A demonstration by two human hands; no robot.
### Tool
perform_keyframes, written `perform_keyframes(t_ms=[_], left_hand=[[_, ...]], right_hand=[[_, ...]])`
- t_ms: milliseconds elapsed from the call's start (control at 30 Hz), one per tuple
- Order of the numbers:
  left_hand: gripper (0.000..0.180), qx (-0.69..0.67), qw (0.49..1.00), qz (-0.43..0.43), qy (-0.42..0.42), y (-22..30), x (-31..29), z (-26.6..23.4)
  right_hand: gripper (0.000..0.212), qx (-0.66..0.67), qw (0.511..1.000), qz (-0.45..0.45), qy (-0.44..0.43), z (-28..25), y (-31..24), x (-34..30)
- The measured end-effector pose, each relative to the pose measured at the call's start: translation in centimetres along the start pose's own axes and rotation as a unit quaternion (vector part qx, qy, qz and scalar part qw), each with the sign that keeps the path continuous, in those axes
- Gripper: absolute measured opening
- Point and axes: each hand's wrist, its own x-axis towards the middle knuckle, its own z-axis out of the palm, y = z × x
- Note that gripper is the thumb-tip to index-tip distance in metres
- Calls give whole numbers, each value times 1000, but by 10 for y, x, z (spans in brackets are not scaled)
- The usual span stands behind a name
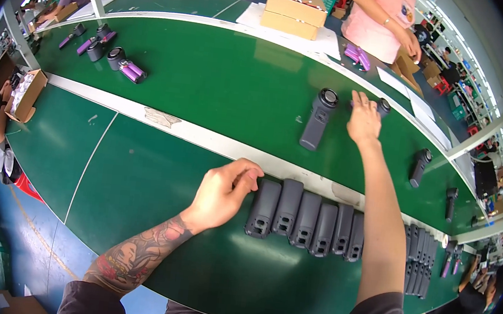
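Note:
My left hand (223,194) is closed, its fingers curled with nothing seen in them. Its fingertips are close by the top of the leftmost dark grey casing (263,210) in a row of several standing side by side; whether they touch is unclear. Reaching far over the green belt, my right hand (364,118) has its fingers stretched over a partly hidden device. The device's round dark head (383,107) shows right of the hand, and a bit of purple shows on the left. Left of that hand lies a dark grey handheld fan (318,120) with a round head.
More dark devices (420,168) lie on the belt at right; several with purple parts (132,71) lie at far left. Further grey casings (419,260) stand past my right forearm. A white rail (204,137) divides belt and table. Across stands a person in pink (379,23) beside cardboard boxes (292,13).

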Motion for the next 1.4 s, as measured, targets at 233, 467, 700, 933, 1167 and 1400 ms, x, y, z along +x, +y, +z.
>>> perform_keyframes(t_ms=[233, 467, 700, 933, 1167, 1400], left_hand=[[18, 25, 999, -36, -25, 3, 1, -7], [20, -3, 999, -33, -30, 4, 2, -11], [27, -190, 980, 0, -56, -13, 8, -15], [38, -422, 883, -158, -128, 31, -4, -28], [38, -450, 879, -109, -114, 13, 1, -34], [26, -461, 886, -48, 17, 5, 19, -51]], right_hand=[[52, -117, 986, -98, -61, 18, 45, 14], [46, -120, 980, -157, 20, 2, 67, -33], [47, 133, 965, -170, 149, -82, 41, -85], [45, 240, 902, -302, 196, -186, -85, -164], [45, 313, 864, -359, 164, -200, -143, -193], [44, 333, 897, -289, -35, -197, -95, -176]])
